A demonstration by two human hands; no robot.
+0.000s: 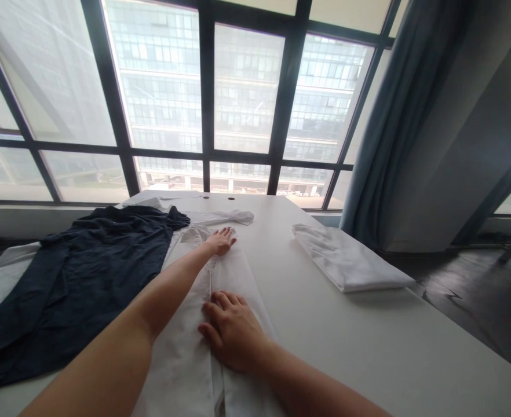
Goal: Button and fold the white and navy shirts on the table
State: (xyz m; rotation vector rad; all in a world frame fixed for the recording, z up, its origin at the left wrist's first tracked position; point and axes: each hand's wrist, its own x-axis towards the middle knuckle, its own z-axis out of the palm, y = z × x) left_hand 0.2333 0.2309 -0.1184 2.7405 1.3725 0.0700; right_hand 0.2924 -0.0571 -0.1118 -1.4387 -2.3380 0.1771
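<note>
A white garment [181, 347] is spread lengthwise on the table, with a long edge or opening running down its middle. My left hand [221, 240] reaches to its far end and lies flat there, fingers stretched out. Closer to me, my right hand [236, 333] rests palm down on the same cloth beside that edge. Its fingers are slightly bent and the thumb is apart; I see nothing gripped in it. A sleeve-like white strip [223, 217] extends past my left hand. Whether the garment is a shirt or a coat, I cannot tell.
A dark navy garment [103, 272] lies left of the white one, over more white cloth [10, 278]. On the right, a folded white garment [346, 258] sits at the edge of the white table [346, 347]. Windows and a blue-grey curtain [394, 127] stand beyond.
</note>
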